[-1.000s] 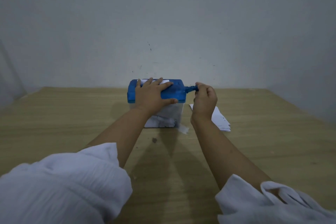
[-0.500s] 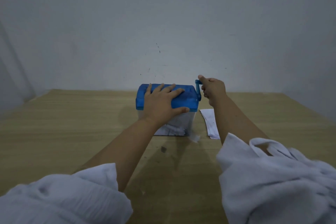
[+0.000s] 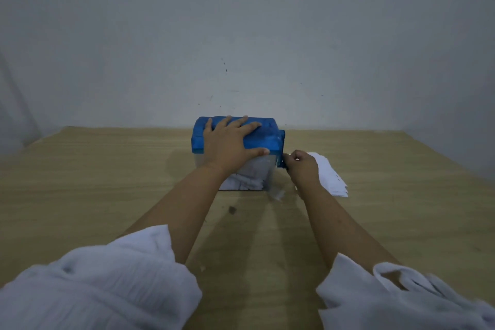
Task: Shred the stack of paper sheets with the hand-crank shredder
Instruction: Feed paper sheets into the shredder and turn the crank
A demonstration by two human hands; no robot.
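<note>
The hand-crank shredder [image 3: 263, 136] has a blue top and a clear bin [image 3: 251, 177] holding white shreds; it stands at the middle of the wooden table [image 3: 107, 182]. My left hand [image 3: 230, 142] lies flat on the blue top, fingers spread, thumb along the front edge. My right hand [image 3: 302, 166] grips the blue crank handle [image 3: 281, 153] on the shredder's right side, at the low point of its turn. A stack of white paper sheets [image 3: 329, 177] lies on the table just right of the shredder, partly hidden behind my right hand.
A grey wall [image 3: 241, 48] rises right behind the table's far edge. A small paper scrap [image 3: 277, 194] lies by the bin's front right corner, and a dark spot [image 3: 232, 209] marks the table in front. My white sleeves [image 3: 107, 284] fill the lower view.
My right hand has swung the crank handle from the top of its circle down to the bottom. The left hand has stayed pressed on the blue top.
</note>
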